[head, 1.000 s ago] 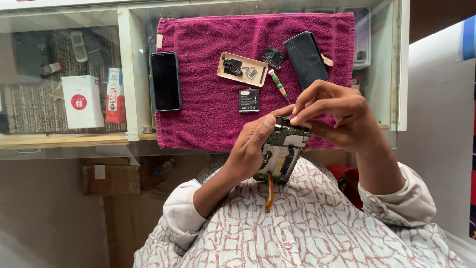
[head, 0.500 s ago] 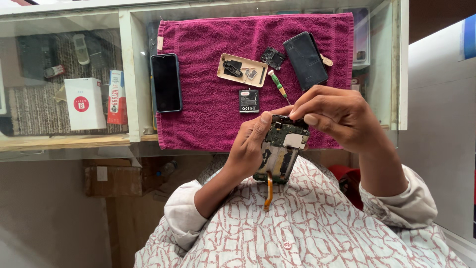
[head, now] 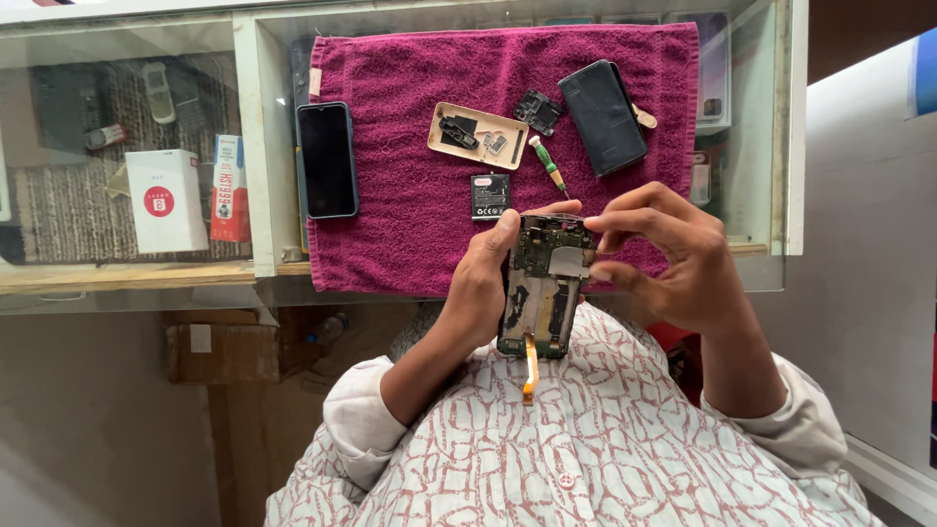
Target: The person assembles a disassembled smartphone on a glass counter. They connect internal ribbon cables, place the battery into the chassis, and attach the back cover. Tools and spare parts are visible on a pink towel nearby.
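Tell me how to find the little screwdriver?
Look at the magenta towel on the glass counter. Near its top right, between the tan tray and the black phone case, lies the screwdriver. It is the only thing with a green handle.

Rough magenta terry towel (head: 420,234); glossy glass phone (head: 327,159); matt metal opened phone (head: 545,288).

The person wears a long-sleeved shirt (head: 586,459) of off-white cloth printed all over with short reddish-brown strokes. Both sleeves are pushed up, bunched in folds at the lower left and lower right of the frame. A small pale button sits on the front placket.
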